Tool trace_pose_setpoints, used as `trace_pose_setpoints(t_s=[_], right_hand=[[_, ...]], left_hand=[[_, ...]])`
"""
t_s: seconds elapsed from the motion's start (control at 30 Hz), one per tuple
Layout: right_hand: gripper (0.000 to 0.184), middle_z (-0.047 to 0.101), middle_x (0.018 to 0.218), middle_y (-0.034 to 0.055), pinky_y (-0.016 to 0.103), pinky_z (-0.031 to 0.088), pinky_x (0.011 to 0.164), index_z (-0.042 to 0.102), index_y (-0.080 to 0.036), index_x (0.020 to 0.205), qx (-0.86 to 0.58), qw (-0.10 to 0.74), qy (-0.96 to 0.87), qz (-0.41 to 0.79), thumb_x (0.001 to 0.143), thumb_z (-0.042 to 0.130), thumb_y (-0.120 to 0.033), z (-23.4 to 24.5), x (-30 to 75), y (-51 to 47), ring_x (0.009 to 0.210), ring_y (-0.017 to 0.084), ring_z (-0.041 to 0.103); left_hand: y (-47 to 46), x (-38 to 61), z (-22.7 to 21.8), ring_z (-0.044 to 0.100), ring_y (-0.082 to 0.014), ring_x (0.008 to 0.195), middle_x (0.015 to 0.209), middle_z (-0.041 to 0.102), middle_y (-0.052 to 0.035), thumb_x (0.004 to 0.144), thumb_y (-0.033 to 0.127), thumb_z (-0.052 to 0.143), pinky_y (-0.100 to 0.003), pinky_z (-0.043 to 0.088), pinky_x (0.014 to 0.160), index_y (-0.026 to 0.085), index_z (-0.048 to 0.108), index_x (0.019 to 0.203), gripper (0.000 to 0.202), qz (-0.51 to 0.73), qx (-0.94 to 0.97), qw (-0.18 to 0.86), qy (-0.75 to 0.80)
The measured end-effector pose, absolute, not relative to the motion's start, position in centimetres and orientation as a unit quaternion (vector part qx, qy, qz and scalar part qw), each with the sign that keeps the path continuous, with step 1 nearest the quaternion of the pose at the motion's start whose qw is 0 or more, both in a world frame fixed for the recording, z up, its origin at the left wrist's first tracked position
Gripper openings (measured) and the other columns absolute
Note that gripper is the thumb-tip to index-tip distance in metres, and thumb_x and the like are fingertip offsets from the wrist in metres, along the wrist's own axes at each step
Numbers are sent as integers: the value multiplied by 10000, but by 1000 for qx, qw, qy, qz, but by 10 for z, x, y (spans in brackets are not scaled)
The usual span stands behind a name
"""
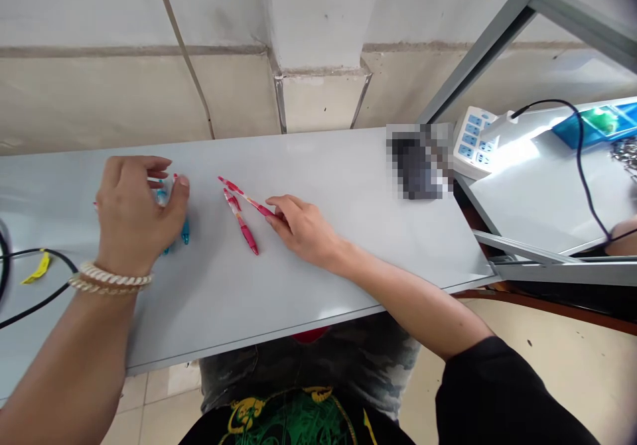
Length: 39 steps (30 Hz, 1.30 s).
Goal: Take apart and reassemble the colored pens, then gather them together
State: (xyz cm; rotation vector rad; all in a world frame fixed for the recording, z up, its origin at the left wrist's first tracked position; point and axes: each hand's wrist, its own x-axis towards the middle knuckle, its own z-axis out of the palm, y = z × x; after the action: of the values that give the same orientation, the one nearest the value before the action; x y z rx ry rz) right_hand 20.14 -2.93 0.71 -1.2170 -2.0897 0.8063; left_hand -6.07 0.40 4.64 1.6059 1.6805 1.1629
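Observation:
My right hand point(303, 229) pinches the grip end of a red pen point(246, 197), which slants up and left from my fingers. Just left of it a second red pen point(242, 223) lies on the grey-white table point(318, 292), the two tips close together at the top. Over on the left my left hand point(137, 199) hovers with thumb and fingers apart above blue pens point(186, 231). The hand covers most of them, so I cannot tell how many there are or whether it touches them.
A black cable point(30, 312) with a yellow tag point(37, 267) lies at the left. A blurred dark object point(415, 166) sits at the far right corner. Beyond it are a white power strip point(472, 141), a metal frame point(497, 34) and a blue tray point(592, 127).

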Motion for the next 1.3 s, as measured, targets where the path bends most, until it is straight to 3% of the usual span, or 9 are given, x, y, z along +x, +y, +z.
trace_pose_setpoints(t_s=[0.1, 0.3, 0.43, 0.6, 0.8, 0.9, 1.0, 1.13, 1.3], right_hand=[[264, 708, 1094, 92, 302, 513, 816, 661, -142, 1250, -413, 372, -768, 318, 1120, 497, -304, 4, 201, -28, 865, 146, 617], [227, 723, 1101, 83, 300, 519, 859, 697, -158, 1173, -375, 426, -748, 345, 1100, 511, -265, 9, 202, -29, 928, 146, 638], [242, 702, 985, 51, 282, 477, 762, 702, -177, 1103, -405, 416, -713, 392, 1095, 504, -316, 15, 203, -29, 838, 137, 603], [380, 534, 683, -32, 268, 393, 619, 690, -186, 841, -400, 427, -702, 406, 1105, 481, -363, 12, 203, -31, 621, 101, 461], [324, 721, 1006, 53, 306, 577, 788, 799, -247, 1084, -335, 529, -746, 224, 1064, 489, -158, 1, 203, -29, 887, 137, 672], [227, 686, 1229, 75, 354, 618, 894, 779, -282, 1205, -347, 537, -729, 245, 999, 684, -265, 3, 203, -26, 1022, 160, 690], [356, 728, 1078, 63, 317, 625, 762, 748, -225, 1270, -387, 517, -677, 354, 970, 745, -417, 7, 201, -26, 845, 138, 691], [108, 749, 1058, 55, 337, 610, 851, 811, -233, 948, -357, 544, -664, 368, 966, 733, -305, 12, 200, -28, 977, 157, 715], [190, 756, 930, 28, 321, 604, 756, 800, -227, 1089, -388, 523, -623, 433, 965, 747, -362, 17, 201, -32, 816, 136, 709]], left_hand=[[-5, -37, 40, 684, -327, 1121, 1273, 724, -75, 899, 550, 821, -544, 504, 1050, 236, 678, 1266, 503, 492, 608, 228, 581], [-23, -4, 37, 790, -237, 964, 1006, 837, -24, 950, 406, 819, -427, 659, 914, 252, 763, 1126, 241, 574, 510, 465, 440], [-30, 7, 38, 808, -173, 943, 992, 832, -20, 943, 351, 832, -254, 676, 804, 266, 765, 975, 113, 604, 468, 487, 423], [-36, 16, 32, 825, -156, 914, 989, 841, -51, 937, 342, 833, -200, 669, 792, 216, 772, 933, 141, 625, 425, 482, 443], [-37, 18, 23, 826, -176, 945, 1000, 840, -95, 937, 342, 832, -251, 669, 854, 175, 762, 904, 184, 633, 377, 496, 460], [-36, 17, 22, 826, -197, 974, 1026, 839, -95, 923, 358, 844, -300, 670, 913, 184, 742, 906, 203, 636, 369, 493, 465], [-35, 17, 24, 828, -202, 971, 1020, 841, -86, 913, 371, 849, -296, 678, 895, 205, 741, 895, 198, 639, 373, 494, 458], [-32, 15, 26, 827, -176, 927, 985, 845, -74, 914, 331, 846, -246, 679, 842, 212, 772, 875, 145, 635, 366, 524, 434], [-32, 12, 26, 825, -172, 927, 988, 842, -63, 913, 320, 848, -239, 678, 833, 217, 772, 875, 134, 634, 364, 537, 421]])
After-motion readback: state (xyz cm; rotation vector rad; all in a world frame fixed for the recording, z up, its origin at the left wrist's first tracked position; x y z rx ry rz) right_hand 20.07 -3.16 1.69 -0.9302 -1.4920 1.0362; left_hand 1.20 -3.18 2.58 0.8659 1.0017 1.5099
